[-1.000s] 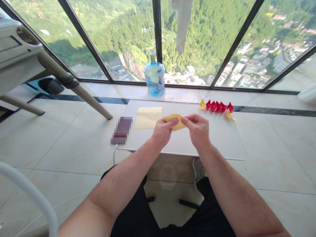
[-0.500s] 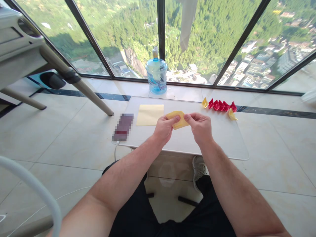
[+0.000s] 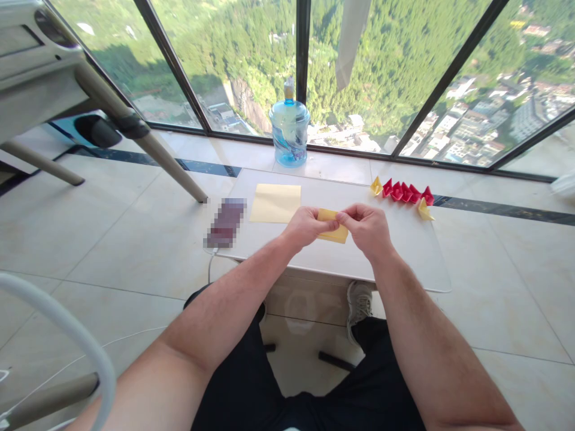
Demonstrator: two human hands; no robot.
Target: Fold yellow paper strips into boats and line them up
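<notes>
A small piece of folded yellow paper (image 3: 333, 234) is held above the white table between my two hands. My left hand (image 3: 309, 227) pinches its left side, thumb on top. My right hand (image 3: 366, 226) grips the upper right edge, its thumb close to the left thumb. Fingers behind the paper are hidden. A flat pale yellow sheet (image 3: 275, 203) lies on the table just left of my hands. Several red folded paper boats (image 3: 406, 193) stand in a row at the far right, with a yellow paper boat (image 3: 376, 187) at the row's left end and another yellow boat (image 3: 425, 211) in front.
The low white table (image 3: 395, 257) has rounded corners. A phone-like pixelated object (image 3: 226, 222) with a cable lies at its left edge. Behind stands a blue water jug (image 3: 290, 131) by the window. A chair-like frame's leg (image 3: 173, 164) reaches the floor at left.
The yellow paper has turned and now shows a narrower, rectangular shape with a straight lower edge. My hands have come closer together, thumbs nearly meeting. The view has shifted slightly.
</notes>
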